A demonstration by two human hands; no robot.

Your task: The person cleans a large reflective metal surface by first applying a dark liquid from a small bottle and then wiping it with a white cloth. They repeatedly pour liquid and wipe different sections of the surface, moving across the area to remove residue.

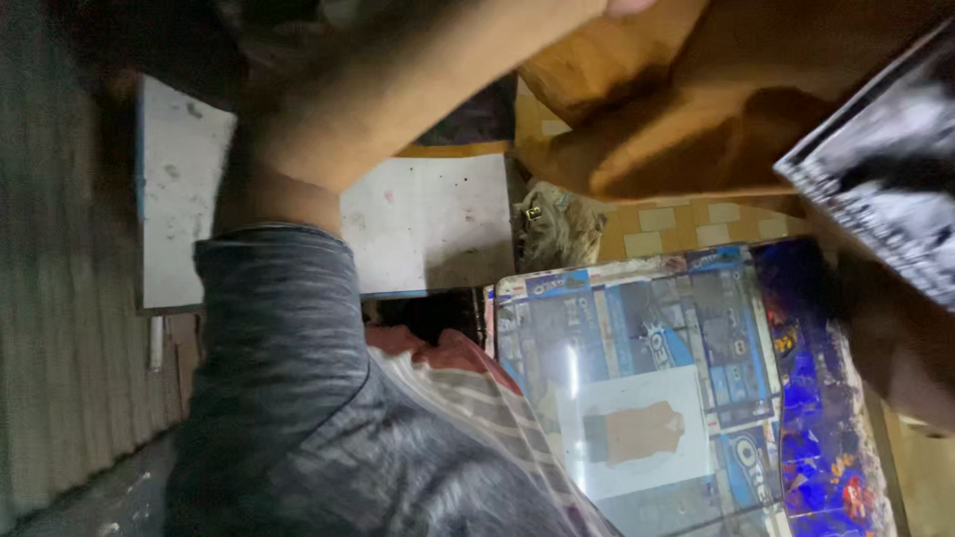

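**A:** What is on the left?

**B:** A bare forearm (pixel 398 99) in a grey sleeve (pixel 279 378) reaches up across a white board (pixel 428 224). Its hand leaves the frame at the top, so I cannot tell whether the fingers are apart or closed.

**A:** And to the right?

**B:** A glossy blue printed packaging sheet (pixel 676 388) lies flat, apparently spread for handling. Above it is orange-brown cloth (pixel 716 109). At the far right, a blurred black-and-white printed sheet (pixel 885 189) is near a dim shape; no right hand is clearly visible.

A bare forearm (pixel 398 99) in a grey short sleeve (pixel 288 338) is stretching up and across the view toward the top edge. Only a fingertip (pixel 629 6) is showing there, so the hand's grip cannot be told.
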